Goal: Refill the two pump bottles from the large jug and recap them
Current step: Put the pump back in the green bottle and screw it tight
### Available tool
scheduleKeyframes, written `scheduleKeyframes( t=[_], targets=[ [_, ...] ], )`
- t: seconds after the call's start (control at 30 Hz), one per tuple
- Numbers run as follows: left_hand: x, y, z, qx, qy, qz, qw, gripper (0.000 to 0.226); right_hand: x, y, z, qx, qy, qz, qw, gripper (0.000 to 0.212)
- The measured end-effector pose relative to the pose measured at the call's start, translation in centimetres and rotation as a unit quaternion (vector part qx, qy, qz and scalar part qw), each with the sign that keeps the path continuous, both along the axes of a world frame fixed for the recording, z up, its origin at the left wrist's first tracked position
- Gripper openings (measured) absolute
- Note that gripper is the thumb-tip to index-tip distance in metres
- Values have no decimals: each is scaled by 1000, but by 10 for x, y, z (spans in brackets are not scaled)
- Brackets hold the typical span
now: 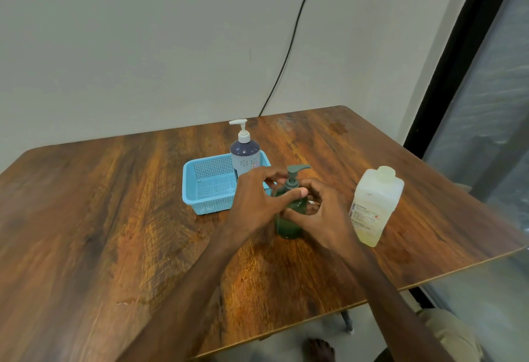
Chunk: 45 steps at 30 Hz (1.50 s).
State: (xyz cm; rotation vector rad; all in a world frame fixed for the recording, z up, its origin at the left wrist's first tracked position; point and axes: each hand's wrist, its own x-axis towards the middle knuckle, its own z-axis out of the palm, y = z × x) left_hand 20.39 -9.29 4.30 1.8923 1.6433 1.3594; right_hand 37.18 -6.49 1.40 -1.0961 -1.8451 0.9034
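Because both hands close around the translucent green pump bottle [289, 225] at the middle of the brown wood-grain table [114, 218], only its lower body and its grey-green pump head [296, 171] show clearly. The left hand [257, 201] grips the neck, with the thumb laid across the shoulder and the fingers reaching to the collar under the pump. The right hand [326, 215] holds the body, its thumb across the front and its fingers curled round the far side, where their tips are hidden. Whether the collar is screwed fully down cannot be told.

Just to the right stands the large, pale, square-shouldered plastic jug [375, 207], upright, with its cap [386, 172] on and yellowish liquid in it. Its white label [365, 214] carries sideways letters that read roughly "HEK CHG"; the start curves out of sight and the small print is too fine to read.

Behind the hands, a dark blue pump bottle [245, 158] with a white pump [242, 128] stands in the right end of a light blue perforated plastic basket [213, 207]. Its pale dotted print and a small sticker are illegible, and the left hand covers its base.

A black cable [292, 46] runs down the wall. The picture's lower edge cuts off a bare foot [319, 348].
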Motion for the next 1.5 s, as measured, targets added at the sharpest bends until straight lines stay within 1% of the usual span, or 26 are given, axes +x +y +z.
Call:
scheduleKeyframes(
  t=[0.07, 0.17, 0.27, 0.43, 0.53, 0.57, 0.6, 0.63, 0.67, 0.7, 0.77, 0.83, 0.87, 0.9, 0.97, 1.03, 1.1, 1.17, 1.3, 1.43, 1.5],
  targets=[
    [-1, 2, 2, 8, 10, -21, 1000, 26, 0, 1, -1, -2, 1, 3, 1000, 64],
    [-8, 8, 5, 11, 59, -68, 996, 24, 1, 1, 2, -4, 9, 16, 1000, 65],
    [-19, 17, 9, -19, 45, -129, 990, 21, 1, 2, 6, -8, 14, 30, 999, 64],
    [-31, 31, 27, -73, 57, -242, 966, 10, 0, 6, 5, -15, -9, 24, 1000, 77],
    [-35, 37, 29, -87, 64, -273, 956, 13, 0, 6, 4, -16, -20, 15, 1000, 81],
    [-35, 39, 27, -95, 64, -266, 957, 11, 0, 6, 4, -18, -19, 15, 1000, 81],
    [-35, 38, 24, -97, 62, -248, 962, 15, 1, 5, 5, -23, -14, 18, 999, 78],
    [-33, 36, 21, -93, 62, -223, 968, 19, 2, 4, 4, -25, -7, 23, 999, 74],
    [-31, 33, 16, -82, 59, -192, 976, 17, 3, 2, 4, -26, 0, 25, 999, 72],
    [-27, 26, 12, -58, 56, -158, 984, 14, 4, 1, 4, -25, 6, 24, 999, 71],
    [-15, 11, 3, -9, 49, -95, 994, 23, 5, -3, 4, -22, 16, 22, 999, 69],
    [-4, 3, -3, 14, 22, -54, 998, 30, 5, -4, 4, -19, 18, 22, 999, 66],
    [-1, 3, -5, 26, 19, -44, 998, 27, 5, -4, 5, -15, 14, 22, 1000, 65],
    [0, 4, -4, 31, 24, -42, 998, 21, 5, -3, 4, -11, 14, 24, 1000, 64],
    [-4, 12, 0, 17, 38, -77, 996, 13, 5, -3, 6, -13, 2, 23, 1000, 64],
    [-13, 21, 3, -7, 45, -126, 991, 16, 4, -1, 5, -17, -16, 18, 1000, 67],
    [-22, 27, 5, -41, 42, -150, 987, 21, 3, 0, 4, -19, -32, 18, 999, 78],
    [-23, 26, 6, -42, 48, -146, 987, 21, 1, 0, 2, -19, -39, 19, 999, 85],
    [-6, 6, 0, -16, 63, -98, 993, 20, 3, -12, -3, -44, -23, -9, 999, 83],
    [0, -7, -22, -109, 43, -48, 992, 61, 9, -22, -24, -63, -39, -40, 996, 89],
    [2, -7, -31, -118, 51, -29, 991, 75, 11, -25, -30, -76, -58, -46, 994, 87]
  ],
)
